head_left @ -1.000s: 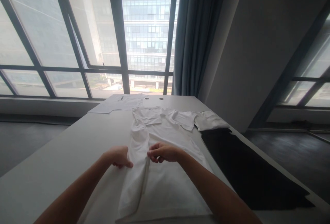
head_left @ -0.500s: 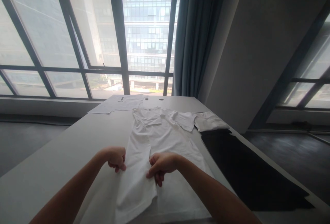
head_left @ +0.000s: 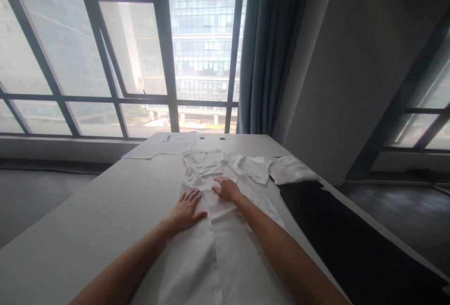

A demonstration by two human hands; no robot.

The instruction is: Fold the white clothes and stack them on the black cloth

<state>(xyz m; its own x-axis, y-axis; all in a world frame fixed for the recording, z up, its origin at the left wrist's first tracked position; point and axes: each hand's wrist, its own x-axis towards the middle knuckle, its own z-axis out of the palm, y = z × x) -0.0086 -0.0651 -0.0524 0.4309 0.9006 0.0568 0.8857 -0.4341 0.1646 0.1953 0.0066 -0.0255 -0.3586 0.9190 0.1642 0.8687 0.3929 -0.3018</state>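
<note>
A white T-shirt lies lengthwise on the white table, its neckline toward the window. Its left side is folded inward, making a long strip with an edge running down the middle, and the left sleeve lies across the upper part. My left hand rests flat on the folded strip with its fingers spread. Farther up, my right hand is over the middle of the shirt, fingers apart and slightly bent, holding nothing. The right sleeve is spread outward to the right.
A folded white garment sits at the right, by the far end of a flat black sheet-like piece. White sheets lie at the table's far left corner. Beyond are a window and a blue-grey curtain.
Both hands have moved up the shirt toward the neckline. They were closed at the folded strip's edges; now the left lies flat and the right has its fingers apart. The view has shifted slightly.
</note>
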